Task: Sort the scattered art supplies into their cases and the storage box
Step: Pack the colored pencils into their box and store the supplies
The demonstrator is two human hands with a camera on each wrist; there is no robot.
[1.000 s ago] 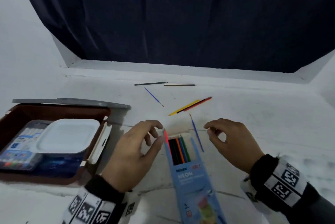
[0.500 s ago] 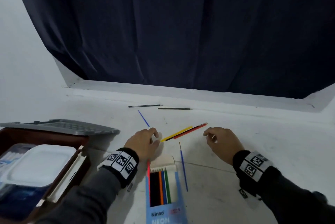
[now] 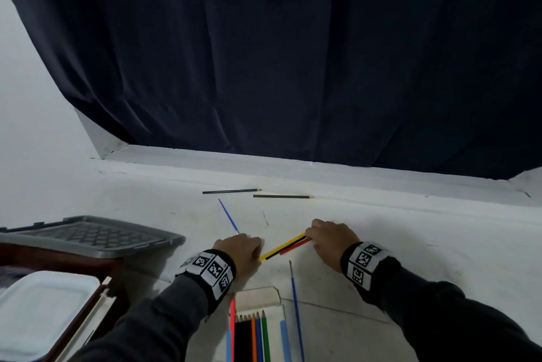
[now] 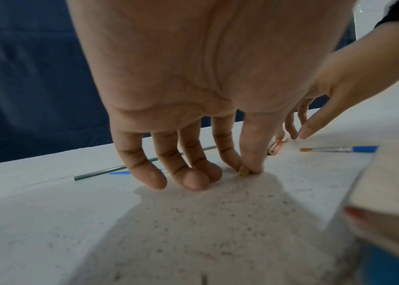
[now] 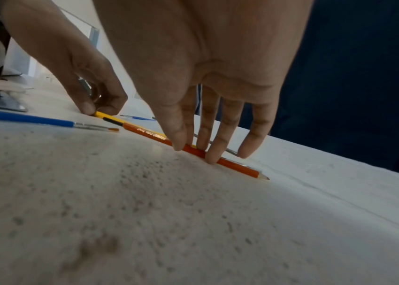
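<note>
Pencil case (image 3: 254, 329): nearest the person, an open cardboard box with a flap, holding slim red, black, orange, blue and green pencils side by side.
Near paintbrush (image 3: 295, 303): thin blue handle, lay just right of the case; only the right wrist view showed its metal ferrule and orange bristles (image 5: 47, 121).
Storage box (image 3: 88, 297): at left, brown walls, a white lidded tub inside, a grey gridded lid resting across its far edge.
Left hand (image 3: 238, 250): thumb and forefinger pinched the blunt end of the yellow pencil (image 3: 281, 246); the left wrist view showed only a yellow stub (image 4: 243, 172) between the fingers (image 4: 227, 154).
Right hand (image 3: 331, 240): thumb and straight fingers (image 5: 214, 148) pressed on the red pencil (image 3: 294, 246); the right wrist view showed its printed lettering and sharpened tip (image 5: 230, 164).
Tabletop (image 3: 410, 238): white, speckled and rough up close.
Far items: another blue brush (image 3: 228, 215), then two dark pencils (image 3: 231, 191) end to end before a dark blue curtain (image 3: 293, 53).
</note>
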